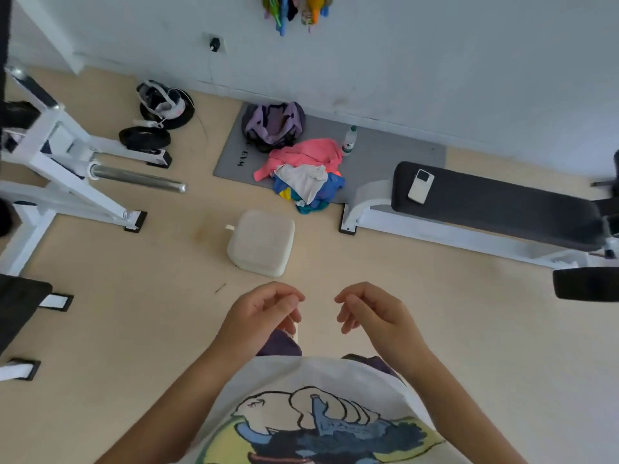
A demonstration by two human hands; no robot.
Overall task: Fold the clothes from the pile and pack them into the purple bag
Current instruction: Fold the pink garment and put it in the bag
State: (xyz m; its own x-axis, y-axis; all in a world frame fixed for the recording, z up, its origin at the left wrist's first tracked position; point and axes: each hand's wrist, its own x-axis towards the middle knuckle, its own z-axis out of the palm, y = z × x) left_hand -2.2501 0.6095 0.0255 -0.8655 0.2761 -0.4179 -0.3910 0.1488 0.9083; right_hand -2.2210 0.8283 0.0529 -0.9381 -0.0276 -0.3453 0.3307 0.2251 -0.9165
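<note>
A pile of clothes [303, 175] lies on a grey mat [395, 155] by the far wall: a pink garment on top, a white one and blue and teal ones below. The purple bag [273, 123] stands open just behind the pile, at the mat's far left. My left hand [264, 309] and my right hand [368, 311] hang in front of my waist, well short of the pile. Their fingers are loosely curled and hold nothing.
A white square stool [261, 242] stands on the floor between me and the pile. A weight bench [495, 205] with a phone [420, 186] on it is at the right. A white rack with a steel bar [137, 178] and weight plates [144, 138] fills the left. A bottle [349, 140] stands on the mat.
</note>
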